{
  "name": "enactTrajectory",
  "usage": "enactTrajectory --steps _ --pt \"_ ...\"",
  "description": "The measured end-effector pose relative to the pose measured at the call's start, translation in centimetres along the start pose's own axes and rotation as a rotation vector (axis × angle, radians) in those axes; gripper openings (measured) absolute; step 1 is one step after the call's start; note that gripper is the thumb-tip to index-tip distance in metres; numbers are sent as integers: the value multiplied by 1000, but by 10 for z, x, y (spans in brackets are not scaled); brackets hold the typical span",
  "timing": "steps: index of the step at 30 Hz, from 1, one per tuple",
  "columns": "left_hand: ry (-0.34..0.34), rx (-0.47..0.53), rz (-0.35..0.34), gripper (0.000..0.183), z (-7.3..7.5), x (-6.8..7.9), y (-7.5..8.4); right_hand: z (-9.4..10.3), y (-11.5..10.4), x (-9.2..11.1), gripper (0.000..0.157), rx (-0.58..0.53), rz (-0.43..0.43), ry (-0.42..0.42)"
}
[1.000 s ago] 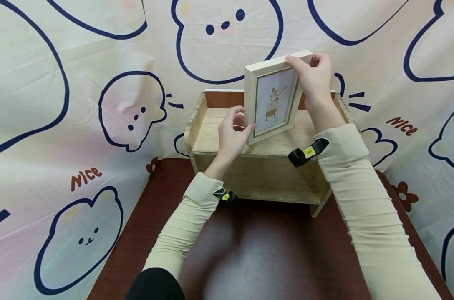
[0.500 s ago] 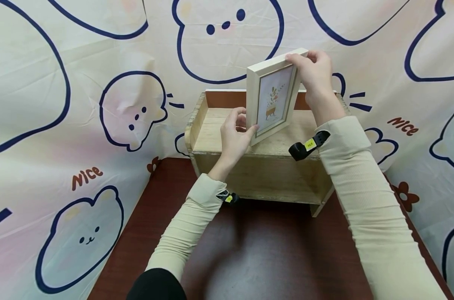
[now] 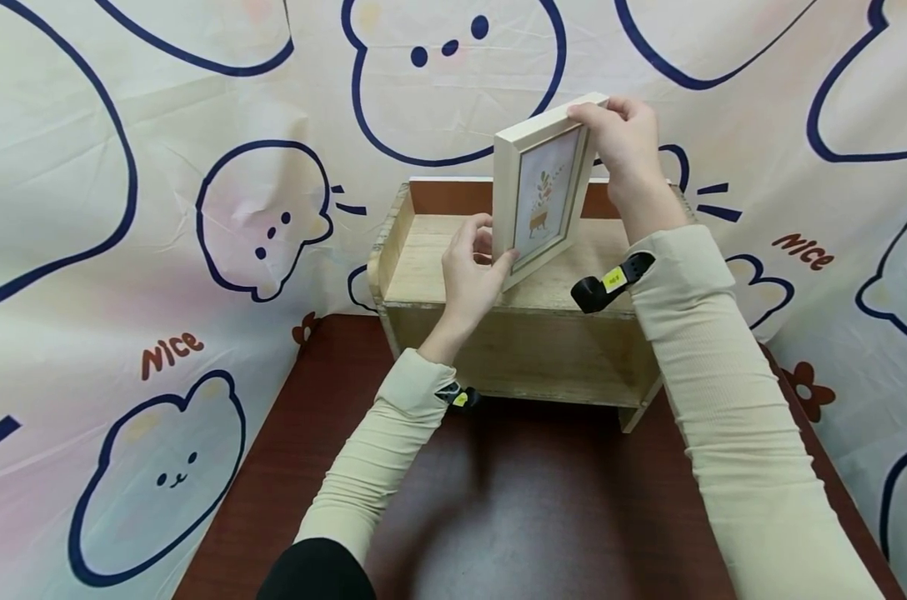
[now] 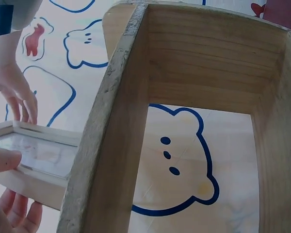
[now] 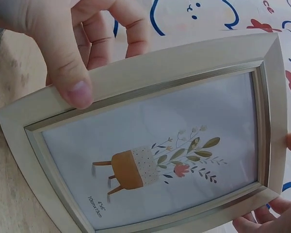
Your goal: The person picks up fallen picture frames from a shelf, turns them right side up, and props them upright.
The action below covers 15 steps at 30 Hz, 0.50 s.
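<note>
Picture frame (image 3: 547, 192) first. Where is it?

— Above the upper deck (image 3: 419, 258) of the wooden shelf (image 3: 551, 354), between the two hands.

Hand states?

— Left hand (image 3: 472, 271) pinches the lower left side, thumb (image 5: 77, 92) on the front border. Right hand (image 3: 628, 150) grips the top right corner, thumb up by the top edge. Neither is free.

Which way does the frame lie from each?

— From the left hand: right and up. From the right hand: down and left. Left is nearer the deck.

Long axis?

— Up and down, roughly upright. Any lean is hard to judge. The face is swung toward the person's right, left side nearer the person. The plant print (image 5: 140, 165) is right way up in the head view.

Key relation, my call: bottom edge to deck. Touching?

— Can't tell. In the left wrist view the deck's front edge hides that end.

Room?

— Left end wall (image 3: 391, 229) is well apart from the frame. The other end is partly behind the right arm, can't read that gap.

Surface?

— Deck is pale wood. Shelf stands on a dark brown table (image 3: 498, 508), cartoon backdrop (image 3: 161, 92) behind.
</note>
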<state>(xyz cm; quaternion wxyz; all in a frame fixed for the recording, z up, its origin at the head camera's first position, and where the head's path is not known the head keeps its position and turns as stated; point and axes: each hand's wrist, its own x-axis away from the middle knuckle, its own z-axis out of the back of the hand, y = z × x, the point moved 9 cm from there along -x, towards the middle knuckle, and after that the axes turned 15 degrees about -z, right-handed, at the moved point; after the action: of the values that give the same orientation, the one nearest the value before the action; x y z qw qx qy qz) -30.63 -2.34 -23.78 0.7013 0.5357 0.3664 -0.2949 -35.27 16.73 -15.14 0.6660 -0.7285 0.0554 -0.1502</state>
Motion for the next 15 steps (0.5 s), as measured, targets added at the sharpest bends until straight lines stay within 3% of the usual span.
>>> enactTrajectory --steps 5,9,12,15 --pt "-59 66 41 26 3 -6 -3 -1 -1 0 24 11 3 -7" --pt "-130 226 87 26 3 -17 -9 -1 -1 1 26 18 4 -8" --pt "-243 329 104 31 -3 -24 -13 -1 -1 1 27 17 4 -11" --pt "-358 365 124 33 -10 -26 -16 0 -1 1 27 19 4 -11"
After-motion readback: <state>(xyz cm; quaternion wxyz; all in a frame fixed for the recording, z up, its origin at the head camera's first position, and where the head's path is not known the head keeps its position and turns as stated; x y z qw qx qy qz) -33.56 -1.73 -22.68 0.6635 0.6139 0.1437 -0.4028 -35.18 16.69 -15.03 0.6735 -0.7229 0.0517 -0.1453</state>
